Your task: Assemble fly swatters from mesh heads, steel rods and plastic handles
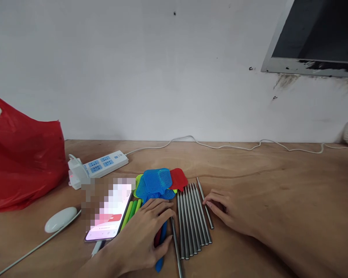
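My left hand [143, 233] lies over the blue and red plastic handles, fingers curved and thumb apart. Its fingertips are beside a single metal rod [176, 247]. A neat row of several metal rods [193, 220] lies between my hands. On its right edge, my right hand [224, 208] has thumb and forefinger brought together at a separate metal rod [205, 208] that lies aslant. Flat perforated fly swatter heads lie behind my left hand: a blue one [158, 180] on top, a red one [178, 179] at the right, with yellow-green edges beneath. Green and yellow handles [130, 212] show beside my left wrist.
A lit phone [111, 214], partly blurred, lies left of the handles with a cable plugged in. Behind it are a white power strip [107, 164] and charger. A white mouse-shaped object [60, 219] and a red plastic bag [26, 162] occupy the left side.
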Motion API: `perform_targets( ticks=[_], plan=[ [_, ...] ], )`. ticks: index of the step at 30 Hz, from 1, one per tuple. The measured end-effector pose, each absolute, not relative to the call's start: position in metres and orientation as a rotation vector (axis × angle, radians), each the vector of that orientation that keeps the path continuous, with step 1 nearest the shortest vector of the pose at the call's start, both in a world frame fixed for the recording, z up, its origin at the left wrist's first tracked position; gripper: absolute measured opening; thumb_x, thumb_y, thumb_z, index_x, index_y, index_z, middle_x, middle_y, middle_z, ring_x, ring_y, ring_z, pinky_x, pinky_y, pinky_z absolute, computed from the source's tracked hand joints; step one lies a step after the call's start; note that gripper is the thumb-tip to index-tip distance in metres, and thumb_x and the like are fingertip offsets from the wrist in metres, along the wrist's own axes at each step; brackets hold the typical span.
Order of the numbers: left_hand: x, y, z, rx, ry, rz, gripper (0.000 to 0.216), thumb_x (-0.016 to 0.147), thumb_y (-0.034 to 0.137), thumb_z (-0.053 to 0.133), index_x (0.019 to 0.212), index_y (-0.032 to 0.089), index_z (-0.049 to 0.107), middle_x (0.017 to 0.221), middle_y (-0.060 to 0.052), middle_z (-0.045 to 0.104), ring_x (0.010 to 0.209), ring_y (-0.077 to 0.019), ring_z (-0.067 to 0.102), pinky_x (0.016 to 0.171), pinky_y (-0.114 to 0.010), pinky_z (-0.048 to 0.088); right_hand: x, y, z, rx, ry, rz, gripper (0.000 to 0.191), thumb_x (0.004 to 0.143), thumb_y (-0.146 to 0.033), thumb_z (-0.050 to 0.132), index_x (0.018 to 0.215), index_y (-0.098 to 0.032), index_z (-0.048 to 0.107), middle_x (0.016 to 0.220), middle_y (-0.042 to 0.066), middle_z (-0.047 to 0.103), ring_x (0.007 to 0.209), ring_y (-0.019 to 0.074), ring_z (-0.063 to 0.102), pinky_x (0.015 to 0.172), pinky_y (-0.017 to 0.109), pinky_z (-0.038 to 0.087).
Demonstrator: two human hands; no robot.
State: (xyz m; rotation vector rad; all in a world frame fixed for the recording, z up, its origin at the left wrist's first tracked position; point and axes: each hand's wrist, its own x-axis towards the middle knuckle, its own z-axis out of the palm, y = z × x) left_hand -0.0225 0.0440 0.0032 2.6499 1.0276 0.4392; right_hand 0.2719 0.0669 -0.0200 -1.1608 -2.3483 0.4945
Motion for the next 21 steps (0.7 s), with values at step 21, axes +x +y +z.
perform_targets(
  ticks=[21],
  plan=[
    [-0.02,0.035,0.008,2.627,0.716,0.279,0.034,0.06,0.006,0.064,0.089,0.023,0.057,0.099,0.0,0.053,0.095,-0.0208,0.051,0.097,-0.041,0.035,0.272,0.067,-0.019,-1.16,-2.357,0.497,0.021,0.101,-0.024,0.044,0.1,-0.022,0.064,0.089,0.003,0.065,0.079,0.0171,0.061,0.073,0.031,0.044]
  ],
)
